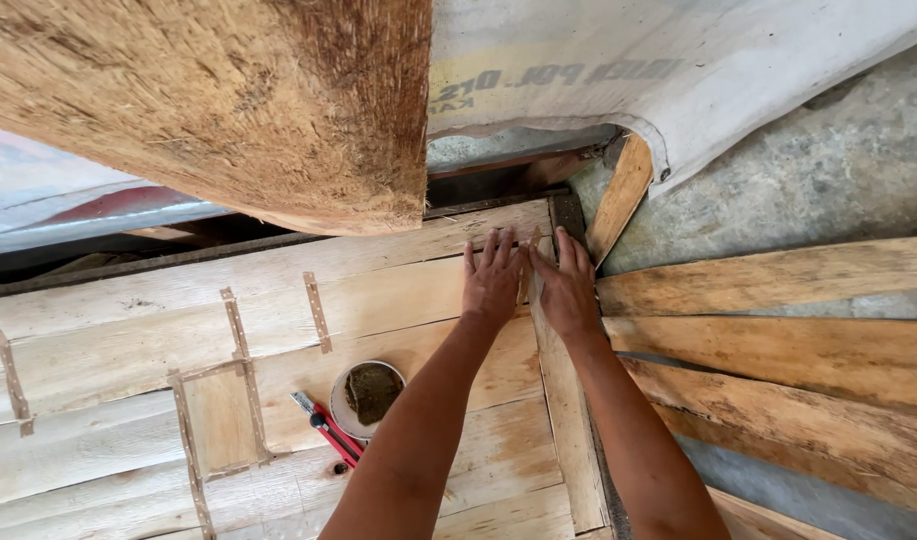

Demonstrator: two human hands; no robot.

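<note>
Both my hands lie flat on a pale wooden panel [279, 320] made of planks. My left hand [492, 280] and my right hand [566, 285] sit side by side near the panel's far right corner, fingers spread and pointing away from me. Between them runs a thin tan strip [526, 268], pressed down along a seam by my fingers and thumbs. Similar tan strips [318, 312] are stuck over other seams on the panel. Neither hand grips anything.
A small round bowl of brown paste [369, 396] and a red-handled tool [324, 430] lie on the panel near my left forearm. A big rough log slab [239, 100] overhangs the far side. Loose planks [779, 350] lie on concrete at right, under a white tarp [679, 70].
</note>
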